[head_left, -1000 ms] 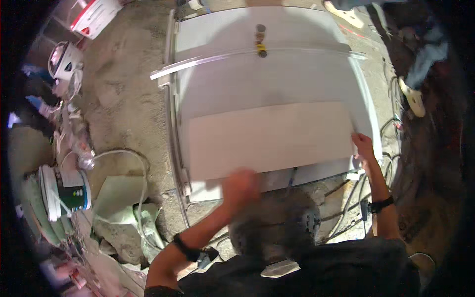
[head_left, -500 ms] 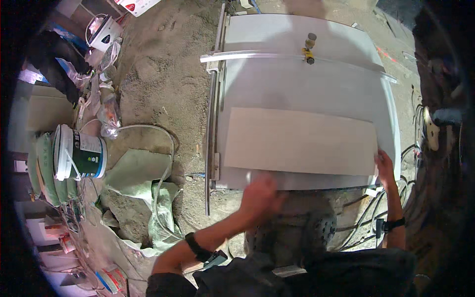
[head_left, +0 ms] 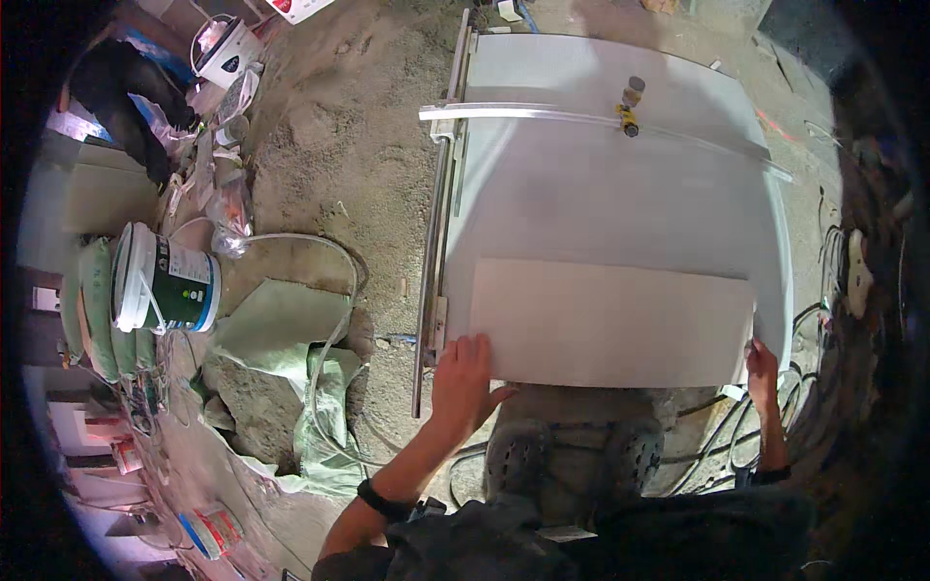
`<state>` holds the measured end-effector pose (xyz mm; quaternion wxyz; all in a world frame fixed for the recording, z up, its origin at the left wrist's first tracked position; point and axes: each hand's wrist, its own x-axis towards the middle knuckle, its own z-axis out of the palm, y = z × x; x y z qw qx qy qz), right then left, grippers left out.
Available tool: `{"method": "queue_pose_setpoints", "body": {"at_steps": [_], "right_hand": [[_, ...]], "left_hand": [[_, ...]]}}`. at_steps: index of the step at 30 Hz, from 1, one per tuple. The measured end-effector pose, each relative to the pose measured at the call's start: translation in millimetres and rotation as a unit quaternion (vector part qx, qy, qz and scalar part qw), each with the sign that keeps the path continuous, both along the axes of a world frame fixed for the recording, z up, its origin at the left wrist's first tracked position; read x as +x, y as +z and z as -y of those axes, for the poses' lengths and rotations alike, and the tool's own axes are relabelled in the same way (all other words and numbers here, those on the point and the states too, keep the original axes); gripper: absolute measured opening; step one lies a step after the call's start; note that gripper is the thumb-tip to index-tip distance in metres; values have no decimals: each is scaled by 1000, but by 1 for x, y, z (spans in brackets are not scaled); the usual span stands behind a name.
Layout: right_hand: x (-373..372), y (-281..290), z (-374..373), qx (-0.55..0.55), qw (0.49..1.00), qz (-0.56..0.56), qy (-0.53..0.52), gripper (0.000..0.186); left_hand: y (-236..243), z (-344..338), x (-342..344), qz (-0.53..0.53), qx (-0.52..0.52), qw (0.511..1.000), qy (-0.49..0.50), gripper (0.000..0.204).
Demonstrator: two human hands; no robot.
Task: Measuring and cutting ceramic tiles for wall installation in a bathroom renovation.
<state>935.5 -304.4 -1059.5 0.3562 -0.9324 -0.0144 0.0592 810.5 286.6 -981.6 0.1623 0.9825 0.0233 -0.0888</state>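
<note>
A long beige tile (head_left: 610,324) lies over the near part of a big white slab (head_left: 581,198), its near edge about level with the slab's. My left hand (head_left: 463,382) rests at the tile's left end, fingers stretched forward over the slab's edge and thumb spread to the right. At the tile's near right corner, my right hand (head_left: 762,373) pinches its edge. Across the far part of the slab runs a metal rail (head_left: 542,114), with a yellow and black sliding piece (head_left: 629,118) on it. A metal guide bar (head_left: 441,223) flanks the slab's left side.
Left on the dirt floor stand a green and white bucket (head_left: 170,279) and an open sack (head_left: 271,324) of grey material, with a hose curving past. Cables (head_left: 804,387) lie at right. Another person (head_left: 121,102) is at the far left. My shoes (head_left: 518,455) are below the slab.
The tile has shifted toward me, up to the slab's near edge. My left hand, blurred before, has moved left to the tile's end. My right hand stays at the right corner.
</note>
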Motion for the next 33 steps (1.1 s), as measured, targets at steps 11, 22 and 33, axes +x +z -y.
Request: {"method": "queue_pose_setpoints", "body": {"at_steps": [11,22,33], "right_hand": [[-5,-16,1,98,992,-63,-41,38],[3,13,-50,20,993,-69,-95,39],[4,16,-52,-98,993,-2,-64,43]], "left_hand": [[-8,-83,17,102,121,981,-113,54],[-25,-86,69,111,91,989,-18,51],[-23,-61,-10,79,62,989,-105,66]]}}
